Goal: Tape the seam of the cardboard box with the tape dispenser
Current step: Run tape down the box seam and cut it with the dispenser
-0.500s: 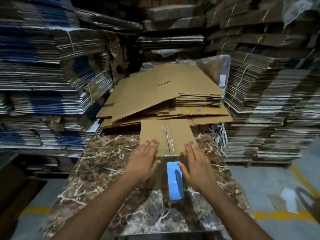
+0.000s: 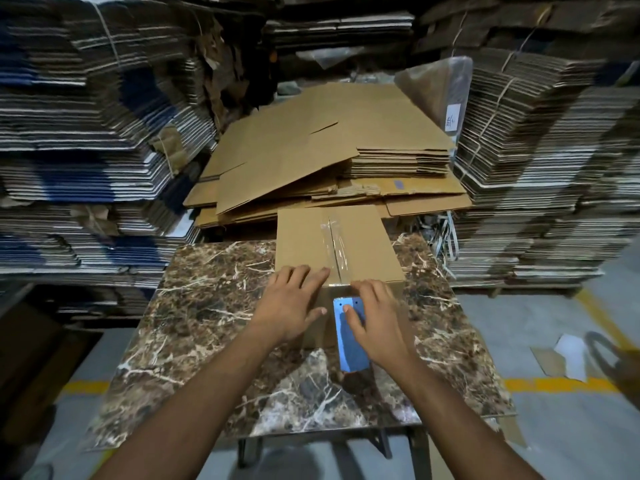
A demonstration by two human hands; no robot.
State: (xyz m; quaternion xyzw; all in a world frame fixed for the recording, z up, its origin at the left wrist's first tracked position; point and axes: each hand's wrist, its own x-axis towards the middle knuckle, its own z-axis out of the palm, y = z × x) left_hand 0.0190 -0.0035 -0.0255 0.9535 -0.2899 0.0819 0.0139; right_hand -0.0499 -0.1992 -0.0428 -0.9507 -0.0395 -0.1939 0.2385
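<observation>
A brown cardboard box (image 2: 304,240) stands on the marble table (image 2: 207,306), with clear tape (image 2: 334,244) running along its top seam and over the near edge. My left hand (image 2: 294,306) lies flat on the box's near left corner, fingers spread. A blue tape dispenser (image 2: 351,344) leans against the box's near face, its toothed end up. My right hand (image 2: 375,323) rests on the dispenser's upper part, thumb on its blue face, fingertips at the box's top edge by the tape.
A pile of flattened brown cartons (image 2: 329,157) lies just behind the table. Tall bundled stacks of cardboard (image 2: 86,133) wall in the left, back and right (image 2: 540,174). Scraps of card and paper (image 2: 568,355) lie on the grey floor at right, by a yellow line.
My right hand has moved from the box's near right onto the blue dispenser, thumb now on its face. My left hand has slid slightly along the near edge. The view has shifted closer.
</observation>
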